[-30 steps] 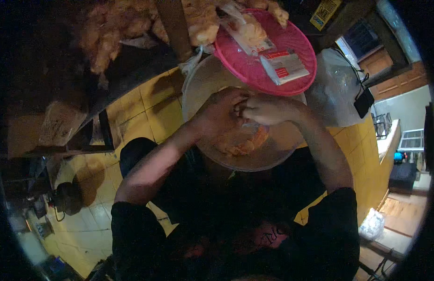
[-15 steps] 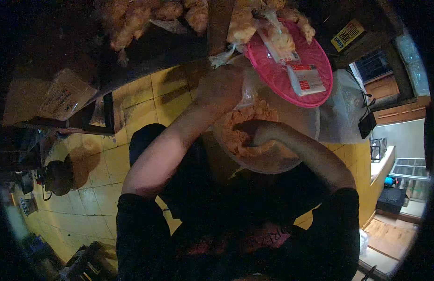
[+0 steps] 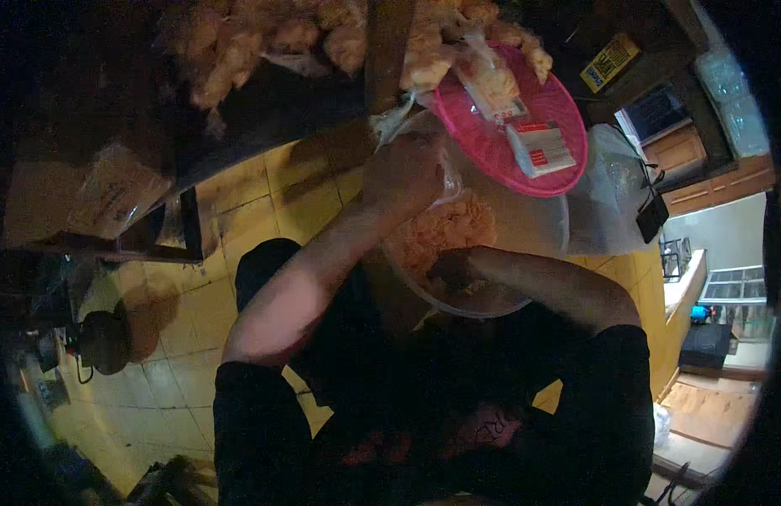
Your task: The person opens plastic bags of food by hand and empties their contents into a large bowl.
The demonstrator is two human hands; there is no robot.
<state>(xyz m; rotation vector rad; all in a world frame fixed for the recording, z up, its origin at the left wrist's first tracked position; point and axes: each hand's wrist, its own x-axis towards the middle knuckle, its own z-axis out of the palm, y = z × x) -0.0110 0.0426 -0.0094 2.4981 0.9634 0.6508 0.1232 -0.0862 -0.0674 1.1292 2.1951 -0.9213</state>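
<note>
A large translucent tub (image 3: 525,221) stands before me with a heap of orange, chip-like snack pieces (image 3: 458,226) in it. Over its far left side, my left hand (image 3: 414,169) is closed on a clear plastic bag (image 3: 449,179), which hangs above the heap. My right hand (image 3: 465,268) is down inside the tub, at the near edge of the snack pieces. Shadow hides its fingers, so what they hold is unclear. A pink round mesh-like tray (image 3: 458,108) sits at the tub's far right, carrying a filled bag (image 3: 489,84) and a stack of white-and-red printed packets (image 3: 540,150).
Several filled snack bags (image 3: 293,35) lie along the dark surface at the far side. Beside the tub on the right is a large clear plastic bag (image 3: 605,198). A cardboard box (image 3: 121,181) is at the left, above the yellow tiled floor (image 3: 175,337).
My right hand has drawn back toward the tub's near rim, uncovering more of the snack heap. My left hand has stayed on the plastic bag, slightly lower in view.
</note>
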